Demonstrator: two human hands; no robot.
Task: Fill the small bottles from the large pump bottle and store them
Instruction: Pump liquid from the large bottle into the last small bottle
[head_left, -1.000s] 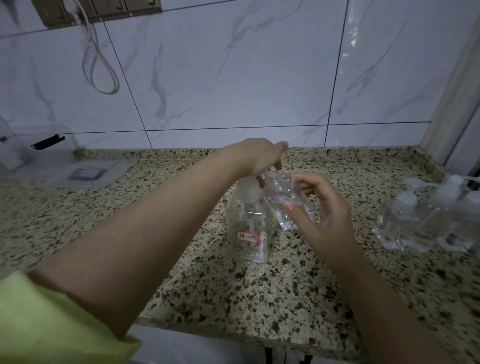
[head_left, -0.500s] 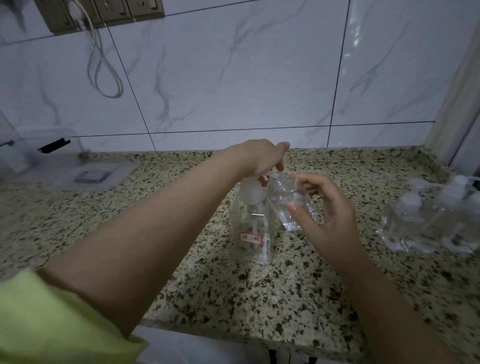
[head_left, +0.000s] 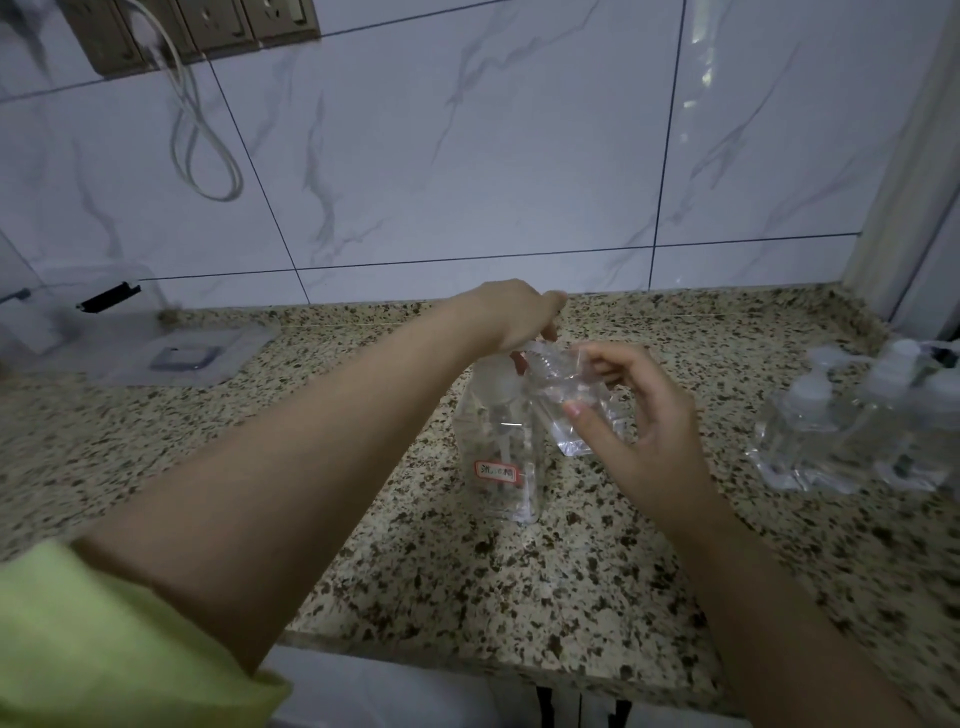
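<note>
Little has moved since a second ago: I see the pump bottle (head_left: 501, 452) standing mid-surface (head_left: 467, 571), my left hand (head_left: 511, 317) curled over its pump head, pressing. My right hand (head_left: 644, 431) holds a small bottle (head_left: 563, 395) tilted at the spout, thumb and fingers around it. More small bottles (head_left: 852, 431) stand well apart, right.

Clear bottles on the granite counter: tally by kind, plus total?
Large clear pump bottle with red-bordered label, standing under the left hand: 1
Small clear bottle, no pump fitted, tilted in the right hand grip: 1
Small clear bottles with white pump tops, blurred cluster at right: about 3
Total: about 5
</note>
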